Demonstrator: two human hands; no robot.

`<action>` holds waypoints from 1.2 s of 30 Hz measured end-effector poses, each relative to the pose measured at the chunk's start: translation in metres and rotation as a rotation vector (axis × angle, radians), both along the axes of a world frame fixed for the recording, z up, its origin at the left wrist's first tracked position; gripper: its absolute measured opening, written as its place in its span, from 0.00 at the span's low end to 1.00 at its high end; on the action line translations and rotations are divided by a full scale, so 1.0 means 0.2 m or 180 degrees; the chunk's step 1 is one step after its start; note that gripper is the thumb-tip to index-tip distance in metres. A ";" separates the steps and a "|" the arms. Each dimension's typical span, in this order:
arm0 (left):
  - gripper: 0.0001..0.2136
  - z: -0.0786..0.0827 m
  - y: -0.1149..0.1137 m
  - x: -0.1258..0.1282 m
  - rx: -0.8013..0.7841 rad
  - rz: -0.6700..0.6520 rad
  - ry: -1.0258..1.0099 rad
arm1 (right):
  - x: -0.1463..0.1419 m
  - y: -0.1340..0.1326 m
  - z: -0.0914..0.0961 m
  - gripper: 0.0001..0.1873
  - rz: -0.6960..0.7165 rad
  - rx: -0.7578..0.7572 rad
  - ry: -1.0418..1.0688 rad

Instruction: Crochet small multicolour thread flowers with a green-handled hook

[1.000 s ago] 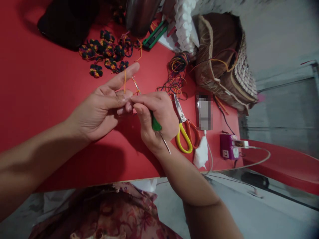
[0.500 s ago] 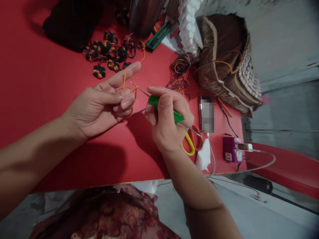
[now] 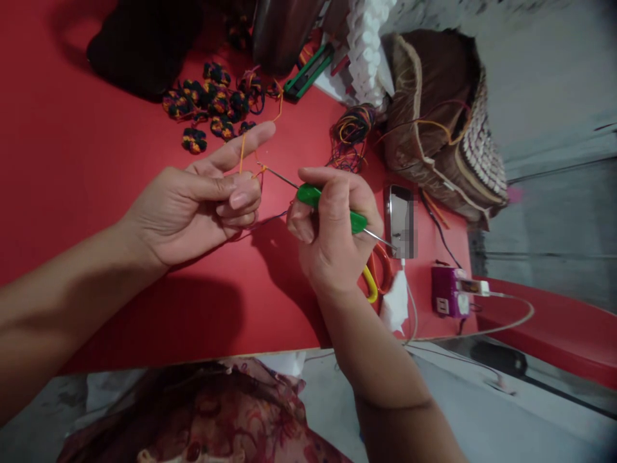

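Observation:
Between the thumb and fingers of my left hand (image 3: 207, 199) an orange yarn (image 3: 242, 153) is pinched; its index finger sticks out with the strand looped over it. My right hand (image 3: 337, 225) is closed round the green handle of a crochet hook (image 3: 357, 222). The hook's thin metal shaft points left, its tip in a small orange loop just beyond my left fingertips. A thin metal rod also juts from the handle's other end. A dark strand runs from beneath my left hand toward my right. Several multicoloured crocheted flowers (image 3: 219, 99) lie beyond my left hand.
On the red table (image 3: 168, 328) lie a yarn bundle (image 3: 354, 125), a green cutter (image 3: 308, 72), a phone (image 3: 399, 215) on a cable, and scissors (image 3: 370, 283) partly behind my right hand. A brown bag (image 3: 434, 122) and a purple adapter (image 3: 448, 290) are at the right.
My right hand has moved a little to the right, drawing the hook's tip back toward the orange loop. My left hand has barely moved and keeps its pinch.

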State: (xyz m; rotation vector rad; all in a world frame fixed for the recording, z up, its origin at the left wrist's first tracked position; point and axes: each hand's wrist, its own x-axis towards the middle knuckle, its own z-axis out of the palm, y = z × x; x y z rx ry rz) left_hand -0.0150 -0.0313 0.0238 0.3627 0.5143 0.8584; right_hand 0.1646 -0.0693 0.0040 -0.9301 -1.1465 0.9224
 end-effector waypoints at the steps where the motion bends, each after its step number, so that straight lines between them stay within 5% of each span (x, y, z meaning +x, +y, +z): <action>1: 0.27 0.00 0.00 0.00 -0.0002 -0.0003 -0.0005 | 0.00 0.00 0.00 0.08 -0.0040 -0.0018 -0.0042; 11: 0.30 0.03 0.00 -0.01 0.0054 -0.0094 -0.0044 | 0.03 -0.01 0.02 0.20 -0.0210 -0.0072 -0.0675; 20: 0.42 0.03 0.02 -0.05 -0.0120 -0.0309 -0.0462 | 0.05 -0.04 0.09 0.16 -0.0117 -0.0407 -0.0466; 25: 0.42 0.02 0.04 -0.08 -0.0175 -0.0522 -0.0596 | 0.07 -0.04 0.08 0.08 0.0134 -0.0309 -0.0076; 36: 0.43 0.01 0.04 -0.08 -0.0282 -0.0668 -0.0734 | 0.09 -0.04 0.10 0.10 0.0155 -0.0431 -0.0265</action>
